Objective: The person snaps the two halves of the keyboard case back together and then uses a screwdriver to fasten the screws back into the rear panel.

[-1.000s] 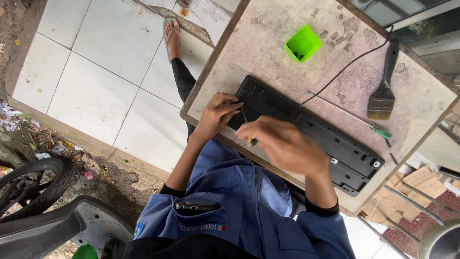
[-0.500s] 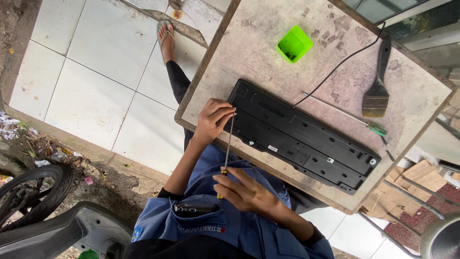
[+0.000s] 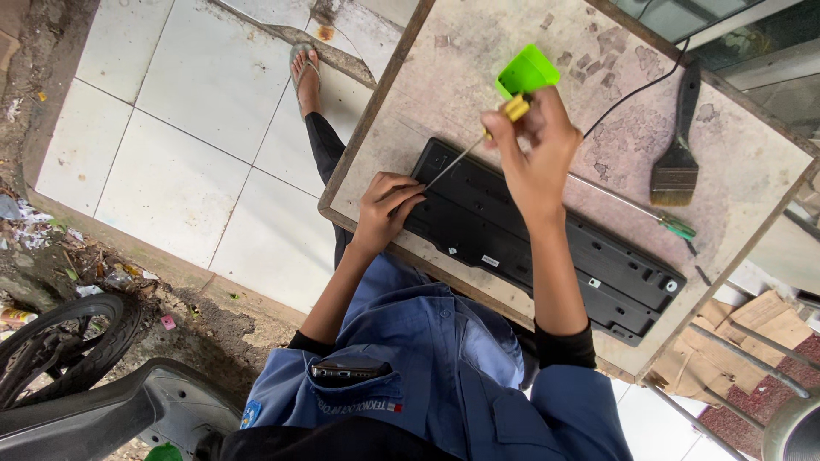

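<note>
Black keyboard [image 3: 547, 248], underside up, lies diagonal on the worn table [image 3: 752, 171], running from frame centre to lower right. Its near long edge sits close to the table edge.

L hand [image 3: 386, 207] rests on the keyboard's left end, fingers curled down onto the casing, pressing, not wrapped round anything.

R hand [image 3: 534, 145] raised above the keyboard, upper centre, fingers closed on the yellow handle of a screwdriver [image 3: 478, 141]. Thin shaft slants down-left; tip ends near the L fingertips, over the keyboard's left end. Can't tell if the tip touches the casing.

Around: green plastic tub [image 3: 528, 70] at top centre, just behind the R hand and partly hidden by it. Second screwdriver w/ green handle [image 3: 658, 216] lies on the table beyond the keyboard, right of centre. Paintbrush [image 3: 679, 162] further right, bristles toward the keyboard, well apart from both hands. Black cable [image 3: 632, 94] runs from the keyboard toward upper right. R forearm crosses the keyboard's middle and blocks that part. Phone [image 3: 346, 370] in the blue shirt pocket, bottom centre. Tyre [image 3: 60, 341] lower left; sandalled foot [image 3: 306, 72] on tiles, upper left.

Vs 0.5 s ago: R hand was low, near the chest, w/ the screwdriver standing almost upright below the L hand; now it is lifted up to the tub. L hand unchanged on the keyboard's end. Keyboard, brush, green-handled driver not moved.
</note>
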